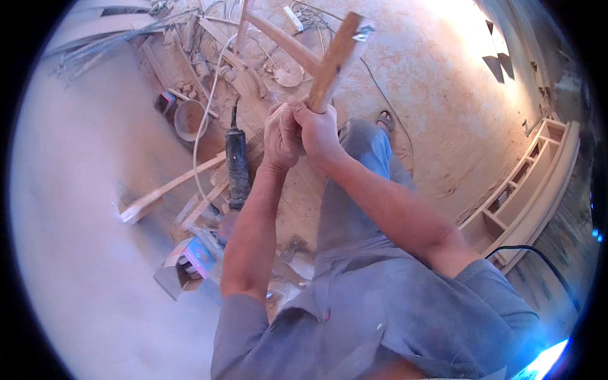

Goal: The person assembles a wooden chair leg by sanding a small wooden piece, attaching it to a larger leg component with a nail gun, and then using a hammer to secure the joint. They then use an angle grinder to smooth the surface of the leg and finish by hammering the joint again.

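Note:
A wooden frame piece of joined bars rises in front of me; its thick wooden bar (335, 60) tilts up and to the right, with a shiny patch near the top. My right hand (321, 130) is wrapped round the lower part of this bar. Pressed against it, my left hand (282, 136) is closed, and what lies in its fingers is hidden. A thinner crossbar (285, 43) meets the thick bar from the upper left. Below and left of my left hand lies a dark, long-bodied power tool (237, 166) with a cord.
Wood offcuts (174, 183), a round bowl (190, 120) and an opened small box (188, 265) lie on the left. A pale cable (204, 126) curves among them. Further off sit a power strip (293, 19) and a disc (289, 74). A compartmented wooden frame (529, 183) stands at right.

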A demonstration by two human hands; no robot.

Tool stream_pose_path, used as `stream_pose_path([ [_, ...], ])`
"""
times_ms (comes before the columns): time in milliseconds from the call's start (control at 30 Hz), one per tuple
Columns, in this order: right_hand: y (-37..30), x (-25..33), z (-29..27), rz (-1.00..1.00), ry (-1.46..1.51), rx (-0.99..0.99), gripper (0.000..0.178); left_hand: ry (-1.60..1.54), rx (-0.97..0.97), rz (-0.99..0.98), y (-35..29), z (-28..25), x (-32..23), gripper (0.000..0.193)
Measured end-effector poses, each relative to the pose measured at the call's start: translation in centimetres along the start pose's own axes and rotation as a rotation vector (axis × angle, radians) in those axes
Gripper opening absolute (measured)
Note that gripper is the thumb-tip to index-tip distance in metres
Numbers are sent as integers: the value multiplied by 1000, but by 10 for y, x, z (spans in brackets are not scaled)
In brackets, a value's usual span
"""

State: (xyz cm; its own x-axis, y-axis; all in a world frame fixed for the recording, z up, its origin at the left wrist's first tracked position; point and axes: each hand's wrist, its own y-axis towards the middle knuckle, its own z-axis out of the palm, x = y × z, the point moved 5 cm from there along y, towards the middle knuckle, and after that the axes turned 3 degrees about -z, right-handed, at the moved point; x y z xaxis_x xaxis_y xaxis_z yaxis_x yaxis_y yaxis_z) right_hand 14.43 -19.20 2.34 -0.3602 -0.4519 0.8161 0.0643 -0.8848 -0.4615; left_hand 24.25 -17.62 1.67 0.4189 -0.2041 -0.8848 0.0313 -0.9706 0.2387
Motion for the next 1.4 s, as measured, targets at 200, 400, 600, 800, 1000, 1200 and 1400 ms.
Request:
stream_pose_path([
  [200,-80,23,-36,8,115,38,14,-100,4,57,-43,23,-84,39],
  [400,8,-5,-5,-3,4,68,20,-38,19,-151,-16,10,11,29],
  [600,-73,17,-43,-70,66,48,20,24,84,65,-49,24,-67,40],
  [800,-8,-16,-28,-55,32,82,21,181,22,-18,-22,20,-5,55],
  [1000,-63,20,-44,3,61,111,24,38,33,7,-51,29,-46,55],
  [1200,-17,-8,-25,-8,-133,153,21,233,-47,52,-29,20,-16,42],
  [1400,-54,7,-45,9,-26,81,16,163,-18,72,-47,31,-49,43],
])
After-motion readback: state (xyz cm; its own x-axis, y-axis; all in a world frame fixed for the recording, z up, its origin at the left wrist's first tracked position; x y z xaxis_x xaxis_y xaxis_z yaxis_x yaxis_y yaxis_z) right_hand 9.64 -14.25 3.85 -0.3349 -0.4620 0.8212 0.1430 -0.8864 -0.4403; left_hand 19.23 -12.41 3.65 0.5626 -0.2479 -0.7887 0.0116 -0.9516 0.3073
